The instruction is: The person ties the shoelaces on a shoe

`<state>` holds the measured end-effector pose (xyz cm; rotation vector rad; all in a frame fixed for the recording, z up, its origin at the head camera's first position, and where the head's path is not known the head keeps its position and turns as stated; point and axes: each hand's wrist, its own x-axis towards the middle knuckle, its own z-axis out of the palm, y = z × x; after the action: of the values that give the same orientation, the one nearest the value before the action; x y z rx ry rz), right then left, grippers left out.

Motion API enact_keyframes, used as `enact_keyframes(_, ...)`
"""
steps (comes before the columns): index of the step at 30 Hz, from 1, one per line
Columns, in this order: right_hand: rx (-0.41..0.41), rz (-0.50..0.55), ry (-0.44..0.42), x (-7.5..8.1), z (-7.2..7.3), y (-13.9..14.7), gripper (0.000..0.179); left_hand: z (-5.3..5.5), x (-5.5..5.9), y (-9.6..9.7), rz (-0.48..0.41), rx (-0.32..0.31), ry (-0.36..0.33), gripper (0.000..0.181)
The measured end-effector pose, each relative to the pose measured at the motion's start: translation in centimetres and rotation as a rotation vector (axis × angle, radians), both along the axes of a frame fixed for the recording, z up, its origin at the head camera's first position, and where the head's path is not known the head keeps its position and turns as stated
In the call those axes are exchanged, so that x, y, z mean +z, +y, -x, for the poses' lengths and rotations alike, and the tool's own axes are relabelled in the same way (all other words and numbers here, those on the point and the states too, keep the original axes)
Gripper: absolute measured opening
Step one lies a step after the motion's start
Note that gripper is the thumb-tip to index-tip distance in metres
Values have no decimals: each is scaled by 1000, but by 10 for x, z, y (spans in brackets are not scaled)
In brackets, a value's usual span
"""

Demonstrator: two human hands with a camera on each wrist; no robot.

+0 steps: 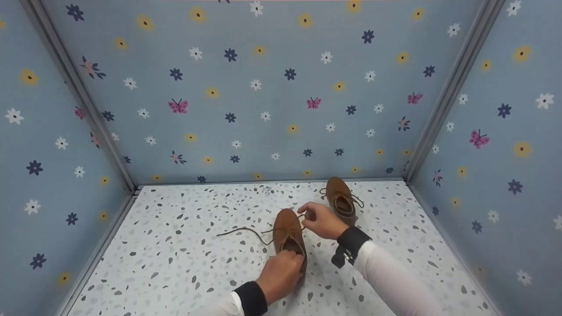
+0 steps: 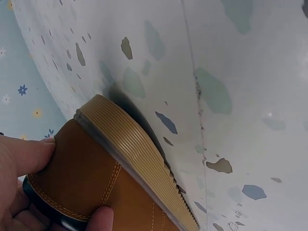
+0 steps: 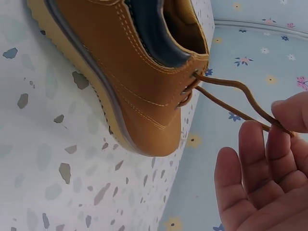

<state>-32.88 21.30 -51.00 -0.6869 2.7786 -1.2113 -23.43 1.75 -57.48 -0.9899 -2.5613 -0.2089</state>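
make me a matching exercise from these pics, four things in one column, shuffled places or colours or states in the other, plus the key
1. left hand
2. right hand
3. farther shoe
4. floor

A. pinching a lace
B. white with speckles
C. gripping the nearer shoe at the heel
D. by the back wall

Pairs: 1-C, 2-A, 3-D, 4-B

2 shoes (image 1: 286, 219) on floor (image 1: 175, 250) (right 1 (image 1: 337, 188) near wall (image 1: 272, 101)).
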Motion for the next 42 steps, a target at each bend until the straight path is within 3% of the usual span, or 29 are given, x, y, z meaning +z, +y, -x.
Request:
enact_keyframes(5, -18, 27, 11, 7, 1, 5, 26, 0, 0, 0, 1, -10, 2, 24)
enact_keyframes(11, -95, 103, 0, 16, 3, 9, 27, 0, 2, -2, -2, -18, -32, 25)
enact_keyframes(20, -234, 398, -96, 17, 4, 14, 34, -2, 4, -7, 1, -66, 26, 26)
enact_keyframes(23, -265, 451, -110, 15, 4, 16, 35, -1, 6, -9, -7, -86, 9, 26)
enact_keyframes(27, -298, 524, -147, 12, 4, 19, 35, 3, 8, -14, -53, -120, -82, 27)
enact_keyframes(33, -353, 609, -212, 5, 2, 24, 34, 10, 8, -30, -207, -141, -176, 31)
enact_keyframes(39, -368, 680, -297, -1, -1, 27, 41, 28, 15, -44, -385, -25, -401, 18)
enact_keyframes(42, -374, 687, -330, -3, -3, 29, 40, 43, 15, -51, -457, 61, -538, 29)
